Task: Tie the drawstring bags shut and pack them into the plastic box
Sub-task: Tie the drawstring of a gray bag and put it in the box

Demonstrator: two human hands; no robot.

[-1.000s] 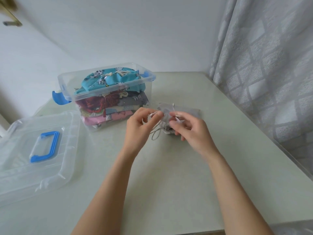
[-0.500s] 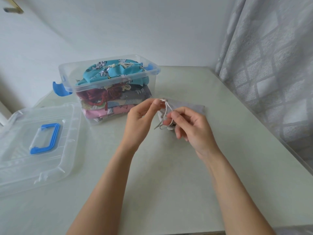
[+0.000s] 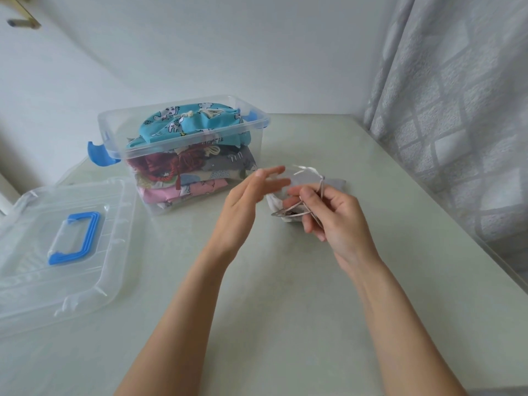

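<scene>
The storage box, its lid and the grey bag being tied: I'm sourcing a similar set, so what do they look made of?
The storage box looks like clear, glossy rigid plastic: the packed bags show through its walls. Its lid, lying on the table, looks the same, with a blue, probably plastic handle. The grey bag appears to be soft matte woven cloth; it creases.

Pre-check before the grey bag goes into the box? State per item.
1. Right hand grips the drawstring: ok.
2. Left hand free, fingers straight: ok.
3. Knot on grey bag finished: cannot tell.
4. Plastic box open, lid off beside it: ok.
5. Room on top: not ok, the blue bag already rises to the rim.
</scene>
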